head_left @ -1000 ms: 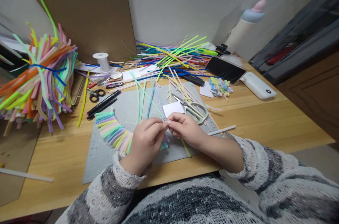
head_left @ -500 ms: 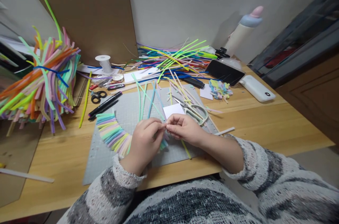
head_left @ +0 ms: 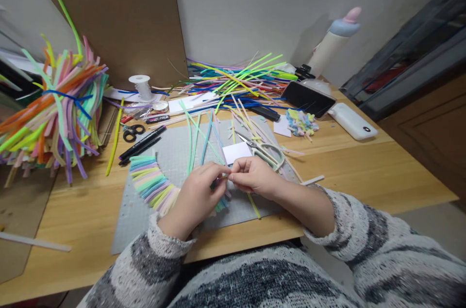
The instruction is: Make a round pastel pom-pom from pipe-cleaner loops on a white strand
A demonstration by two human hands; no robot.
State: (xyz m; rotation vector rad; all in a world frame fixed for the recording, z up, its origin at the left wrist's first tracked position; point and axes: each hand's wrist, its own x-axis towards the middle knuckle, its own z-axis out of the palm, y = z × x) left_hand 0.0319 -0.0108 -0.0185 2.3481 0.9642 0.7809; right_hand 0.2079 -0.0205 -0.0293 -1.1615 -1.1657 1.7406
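My left hand and my right hand meet over a grey cutting mat, fingertips pinched together on a thin pastel strip. Under and left of my left hand lies a curved row of folded pastel strips, partly hidden by the hand. Several long loose strips run up the mat from my fingers. A white card and pale green scissors lie just beyond my right hand.
A big tied bundle of coloured strips fills the left. More loose strips pile at the back. Black markers, small black scissors, a thread spool, a phone, a white power bank and cardboard surround the mat.
Both hands stay pinched together on the strip and have shifted slightly. The view has moved a little.
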